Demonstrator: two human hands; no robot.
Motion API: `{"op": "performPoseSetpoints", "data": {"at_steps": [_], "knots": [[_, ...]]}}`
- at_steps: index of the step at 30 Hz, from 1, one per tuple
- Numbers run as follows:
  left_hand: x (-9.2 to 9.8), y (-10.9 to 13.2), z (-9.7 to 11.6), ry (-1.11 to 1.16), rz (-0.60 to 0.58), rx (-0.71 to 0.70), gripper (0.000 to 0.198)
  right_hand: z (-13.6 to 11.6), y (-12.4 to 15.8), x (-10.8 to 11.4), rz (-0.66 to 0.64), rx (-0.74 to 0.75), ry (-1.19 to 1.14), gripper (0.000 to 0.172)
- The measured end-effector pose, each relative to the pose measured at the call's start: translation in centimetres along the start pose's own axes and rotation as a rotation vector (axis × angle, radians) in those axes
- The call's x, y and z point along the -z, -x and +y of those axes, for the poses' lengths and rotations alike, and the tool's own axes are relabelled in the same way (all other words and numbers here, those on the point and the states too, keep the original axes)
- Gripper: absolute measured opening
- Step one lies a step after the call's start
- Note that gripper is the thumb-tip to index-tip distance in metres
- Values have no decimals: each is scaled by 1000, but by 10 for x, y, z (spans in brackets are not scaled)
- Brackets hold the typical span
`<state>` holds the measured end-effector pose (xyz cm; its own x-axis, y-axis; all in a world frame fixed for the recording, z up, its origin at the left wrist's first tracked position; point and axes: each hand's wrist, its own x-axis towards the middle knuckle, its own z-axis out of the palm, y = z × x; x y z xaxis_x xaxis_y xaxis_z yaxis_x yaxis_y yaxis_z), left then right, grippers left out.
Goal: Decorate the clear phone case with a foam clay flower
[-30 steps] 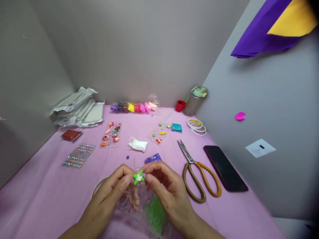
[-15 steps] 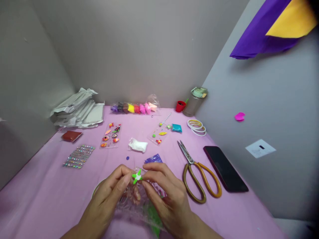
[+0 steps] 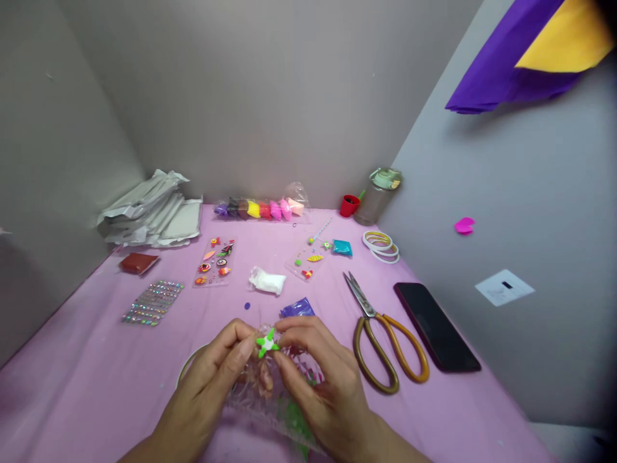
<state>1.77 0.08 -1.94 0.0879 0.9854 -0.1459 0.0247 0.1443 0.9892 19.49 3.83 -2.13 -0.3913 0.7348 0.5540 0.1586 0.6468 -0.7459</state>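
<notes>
- My left hand (image 3: 212, 366) has its thumb and finger pinched together on the left side of a little green and white star (image 3: 268, 344).
- My right hand (image 3: 321, 376) has its thumb and fingers bent, with the tips right at the star's other side. I cannot tell if they pinch it too.
- The star is up between my two hands, in front of me, over the near part of the pink desk (image 3: 96, 386).
- Crinkly clear plastic (image 3: 255, 402) is under the star, between my hands. Something green (image 3: 296, 418) shows by my right hand, but it is blurry.
- A ring (image 3: 186, 365) peeks out from behind my left hand.
- Just past my fingers are a purple pack (image 3: 297, 307), a white pack (image 3: 267, 281) and a tiny blue dot (image 3: 247, 306).
- Past those are two sticker sheets (image 3: 214, 262), and a teal pack (image 3: 342, 247) is beside the right one.
- Scissors (image 3: 369, 312) lie on my right, a bit open, with a black phone (image 3: 436, 326) next to them.
- Shiny gems (image 3: 153, 302) and a brown pack (image 3: 138, 263) lie on my left.
- At the back are a bag of colored clay (image 3: 265, 209), a red cup (image 3: 349, 206) and a bottle (image 3: 378, 198).
</notes>
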Motion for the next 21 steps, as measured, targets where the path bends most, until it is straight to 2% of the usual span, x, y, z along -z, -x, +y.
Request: {"op": "performPoseSetpoints", "data": {"at_steps": [3,9,21], "knots": [[0,0,2,-12,16,2,31,-2,-1,0,3,-77,-60,19],[-1,0,3,-5,6,-10,33,-6,-8,2,-9,-365,-237,7],[-3,0,3,13,-4,-11,32,-8,-10,1,9,-418,-267,3]]}}
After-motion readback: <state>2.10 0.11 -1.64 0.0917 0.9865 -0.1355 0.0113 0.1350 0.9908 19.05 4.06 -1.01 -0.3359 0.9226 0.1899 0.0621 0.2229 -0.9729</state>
